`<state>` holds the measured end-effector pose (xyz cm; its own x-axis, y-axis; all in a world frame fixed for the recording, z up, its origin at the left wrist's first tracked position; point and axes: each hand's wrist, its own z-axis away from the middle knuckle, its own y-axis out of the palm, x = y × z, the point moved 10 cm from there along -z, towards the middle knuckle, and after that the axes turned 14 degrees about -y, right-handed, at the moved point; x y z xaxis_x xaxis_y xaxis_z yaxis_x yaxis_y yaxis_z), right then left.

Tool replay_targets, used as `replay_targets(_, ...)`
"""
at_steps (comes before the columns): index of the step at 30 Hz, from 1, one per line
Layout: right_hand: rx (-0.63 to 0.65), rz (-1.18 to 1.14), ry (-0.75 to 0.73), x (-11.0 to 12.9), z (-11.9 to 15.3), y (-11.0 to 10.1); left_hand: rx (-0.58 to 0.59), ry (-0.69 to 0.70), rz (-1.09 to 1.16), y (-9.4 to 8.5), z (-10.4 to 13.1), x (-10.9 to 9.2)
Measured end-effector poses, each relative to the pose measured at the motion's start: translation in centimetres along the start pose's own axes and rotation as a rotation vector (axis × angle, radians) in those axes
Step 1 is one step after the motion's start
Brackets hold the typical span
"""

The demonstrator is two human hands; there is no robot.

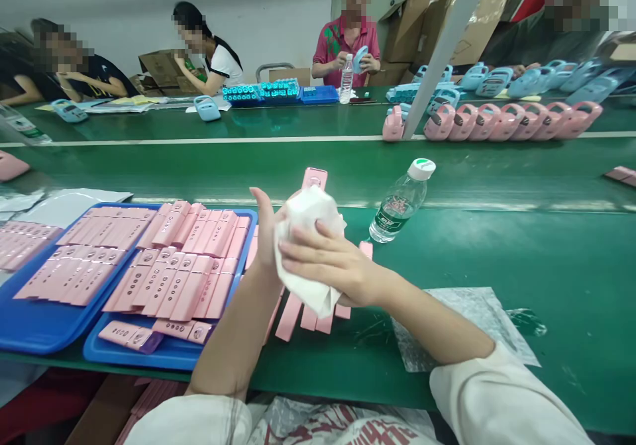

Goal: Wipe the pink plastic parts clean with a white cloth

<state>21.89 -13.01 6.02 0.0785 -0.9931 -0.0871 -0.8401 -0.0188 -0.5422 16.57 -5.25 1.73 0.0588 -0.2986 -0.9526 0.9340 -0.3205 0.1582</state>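
A crumpled white cloth point(305, 210), perhaps a paper wipe, is pressed between my hands above the table. My left hand point(271, 233) is behind it, thumb raised and the other fingers hidden. Across its front lies my right hand point(342, 263), fingers extended and pressed flat to it. The end of a pink bar-shaped part point(315, 179) shows just above the cloth; whether it is in my left hand I cannot tell. Beneath my hands, several pink parts point(289, 318) lie side by side on the green table, partly covered by my hands and the cloth.
To the left, two blue trays point(142, 360) hold rows of pink parts. A water bottle point(400, 203) leans right of my hands, near a plastic sheet point(467, 319). Across the green conveyor point(223, 173) stand pink housings point(511, 122) and a post point(442, 54); several people sit beyond.
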Motion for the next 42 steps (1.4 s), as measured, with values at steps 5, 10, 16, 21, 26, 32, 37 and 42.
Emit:
replay_targets(5, -0.431, -0.065, 0.585, -7.8, 5.9, -4.2, 0.127, 0.045, 0.417, -1.0, 0.3, -1.5)
replay_targets(10, -1.055, -0.315, 1.156, -11.0, 13.1, -5.1, 0.183, 0.013, 0.559, -0.3, 0.4, -1.5)
replay_targets(16, -1.030, -0.446, 1.110, -9.7, 10.8, -4.8, 0.151, 0.017, 0.667, -0.6, 0.0, -0.8)
replay_targets(21, -0.946, -0.259, 0.973, -8.7, 10.3, -6.3, 0.165, 0.024, 0.559, 0.0, -0.4, -0.3)
replay_targets(26, -0.694, -0.049, 0.785, -6.8, 7.4, -6.5, 0.075, -0.021, 0.453, 0.4, -0.9, 1.0)
replay_targets(32, -0.091, 0.045, 0.215, -2.0, 1.0, -1.5, -0.190, 0.085, 0.125, -1.4, -1.4, 1.5)
replay_targets(37, -0.336, 0.104, 0.440, -6.1, 4.4, -4.3, -0.211, 0.139, 0.049, -2.0, -0.6, 0.4)
replay_targets(42, -0.805, -0.042, 0.853, -8.8, 9.9, -7.2, -0.050, 0.229, -0.101, 0.4, 0.2, -0.9)
